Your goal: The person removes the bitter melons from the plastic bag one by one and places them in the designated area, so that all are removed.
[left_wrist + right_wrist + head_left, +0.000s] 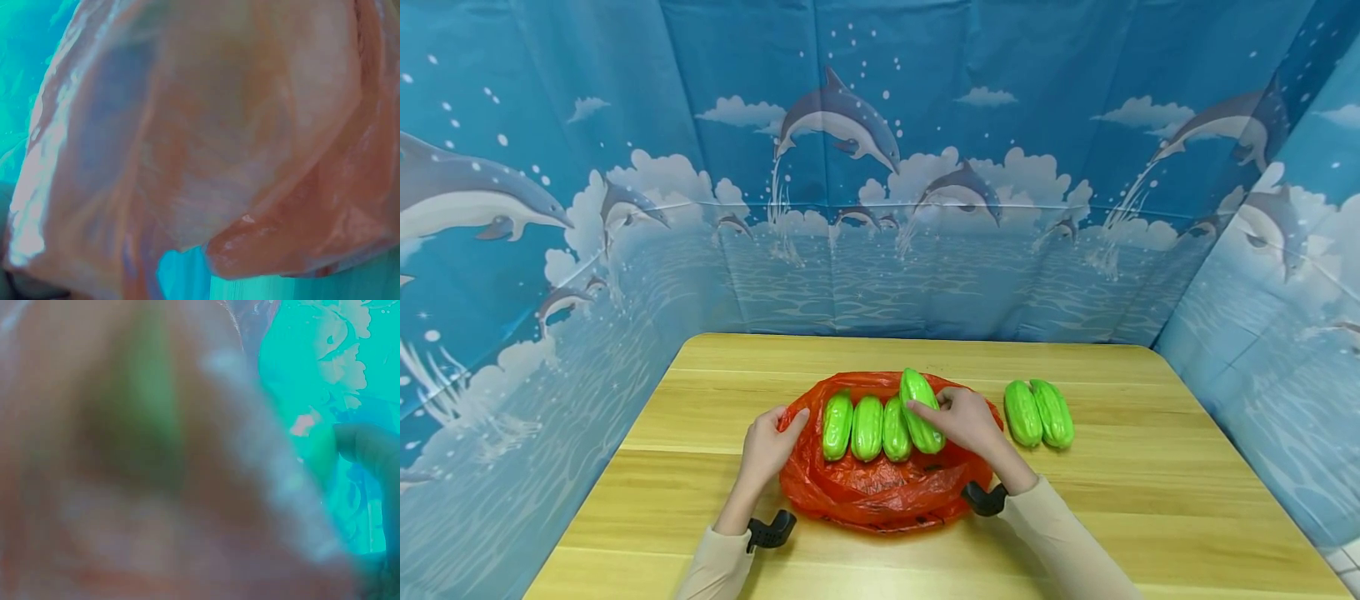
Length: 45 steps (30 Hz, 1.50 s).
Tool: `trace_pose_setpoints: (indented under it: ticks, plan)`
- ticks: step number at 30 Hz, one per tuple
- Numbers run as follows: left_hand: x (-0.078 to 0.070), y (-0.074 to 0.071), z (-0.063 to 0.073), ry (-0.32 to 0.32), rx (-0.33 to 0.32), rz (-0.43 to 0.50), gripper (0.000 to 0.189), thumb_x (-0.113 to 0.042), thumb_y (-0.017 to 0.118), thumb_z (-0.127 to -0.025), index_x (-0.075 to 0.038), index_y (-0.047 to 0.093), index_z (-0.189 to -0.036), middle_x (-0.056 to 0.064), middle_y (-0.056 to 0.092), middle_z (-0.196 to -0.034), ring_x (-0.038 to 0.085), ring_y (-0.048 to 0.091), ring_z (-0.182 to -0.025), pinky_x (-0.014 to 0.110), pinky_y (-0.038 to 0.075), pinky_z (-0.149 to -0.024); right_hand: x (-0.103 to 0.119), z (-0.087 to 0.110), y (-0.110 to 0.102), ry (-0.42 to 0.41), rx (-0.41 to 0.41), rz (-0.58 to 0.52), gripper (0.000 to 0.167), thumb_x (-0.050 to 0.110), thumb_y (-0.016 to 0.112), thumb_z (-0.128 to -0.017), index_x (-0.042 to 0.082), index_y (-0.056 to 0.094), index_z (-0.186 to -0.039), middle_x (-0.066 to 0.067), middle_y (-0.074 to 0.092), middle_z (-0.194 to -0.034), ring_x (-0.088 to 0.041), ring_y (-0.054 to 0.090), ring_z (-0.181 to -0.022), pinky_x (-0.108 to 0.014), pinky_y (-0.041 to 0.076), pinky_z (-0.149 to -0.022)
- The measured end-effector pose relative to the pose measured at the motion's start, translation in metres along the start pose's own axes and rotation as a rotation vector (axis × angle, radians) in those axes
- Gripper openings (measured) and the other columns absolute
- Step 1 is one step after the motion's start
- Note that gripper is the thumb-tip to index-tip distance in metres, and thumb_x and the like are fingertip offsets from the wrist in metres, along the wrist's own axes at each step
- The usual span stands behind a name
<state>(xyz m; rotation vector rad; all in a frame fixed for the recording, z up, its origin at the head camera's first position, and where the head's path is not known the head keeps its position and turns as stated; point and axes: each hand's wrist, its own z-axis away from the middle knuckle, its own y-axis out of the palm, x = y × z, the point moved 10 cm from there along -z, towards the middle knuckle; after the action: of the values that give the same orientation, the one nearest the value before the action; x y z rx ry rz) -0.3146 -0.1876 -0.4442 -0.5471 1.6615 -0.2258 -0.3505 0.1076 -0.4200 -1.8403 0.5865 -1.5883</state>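
A red plastic bag [880, 479] lies spread with its mouth wide in the middle of the table. Three glossy green bitter melons [867, 429] stand side by side inside it. My left hand [767, 446] pinches the bag's left rim between thumb and fingers. Over the bag's right part, my right hand [967, 423] grips another bitter melon [917, 408], which leans slightly at the end of the row. Thin, creased bag film [300, 231] fills most of the left wrist view. In the right wrist view, blurred film hides much; a finger [365, 447] touches the green melon [322, 456].
Two more bitter melons [1037, 414] lie together on the wooden table [1150, 500], right of the bag. A blue dolphin-print curtain [880, 275] hangs behind the table and along both sides. Dark wrist mounts sit on both arms close to the bag.
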Motion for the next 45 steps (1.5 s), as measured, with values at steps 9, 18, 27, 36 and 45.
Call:
trace_pose_setpoints:
  ticks: [9, 18, 27, 36, 45]
  plan:
    - [0.0, -0.001, 0.0, -0.002, -0.006, -0.004, 0.03, -0.027, 0.063, -0.092, -0.007, 0.056, -0.07, 0.001, 0.049, -0.058, 0.015, 0.048, -0.053, 0.025, 0.039, -0.045, 0.0, -0.001, -0.007, -0.015, -0.035, -0.032, 0.057, 0.06, 0.063, -0.081, 0.012, 0.039, -0.062, 0.004, 0.025, -0.051, -0.012, 0.021, -0.045, -0.027, 0.021, -0.046]
    - [0.0, 0.0, 0.0, 0.003, 0.003, 0.005, 0.031, -0.027, 0.062, -0.092, -0.007, 0.056, -0.07, 0.001, 0.048, -0.057, 0.015, 0.047, -0.051, 0.025, 0.038, -0.045, 0.002, -0.003, -0.023, -0.024, -0.099, -0.057, 0.053, 0.059, 0.063, -0.083, 0.008, 0.05, -0.072, 0.002, 0.032, -0.056, -0.013, 0.027, -0.048, -0.029, 0.027, -0.049]
    - [-0.002, -0.001, -0.001, 0.019, -0.012, -0.031, 0.03, -0.027, 0.063, -0.092, -0.008, 0.057, -0.07, 0.0, 0.05, -0.059, 0.014, 0.048, -0.053, 0.026, 0.04, -0.046, 0.0, -0.004, -0.036, -0.022, -0.133, -0.041, 0.052, 0.056, 0.061, -0.085, 0.005, 0.053, -0.081, 0.002, 0.03, -0.055, -0.013, 0.026, -0.048, -0.03, 0.029, -0.051]
    - [-0.003, -0.001, 0.0, 0.018, -0.014, -0.031, 0.032, -0.028, 0.062, -0.092, -0.008, 0.055, -0.068, 0.0, 0.048, -0.057, 0.012, 0.046, -0.051, 0.025, 0.039, -0.045, -0.005, -0.004, -0.047, -0.02, -0.174, -0.083, 0.058, 0.061, 0.058, -0.085, 0.003, 0.058, -0.089, 0.003, 0.025, -0.053, -0.013, 0.022, -0.046, -0.03, 0.026, -0.049]
    - [-0.003, 0.0, 0.001, 0.022, -0.007, -0.025, 0.031, -0.027, 0.063, -0.092, -0.007, 0.055, -0.069, 0.0, 0.049, -0.058, 0.012, 0.047, -0.051, 0.025, 0.039, -0.045, -0.011, -0.002, -0.064, -0.006, -0.236, -0.048, 0.064, 0.06, 0.059, -0.085, 0.001, 0.063, -0.109, -0.005, 0.055, -0.071, -0.017, 0.043, -0.053, -0.032, 0.038, -0.056]
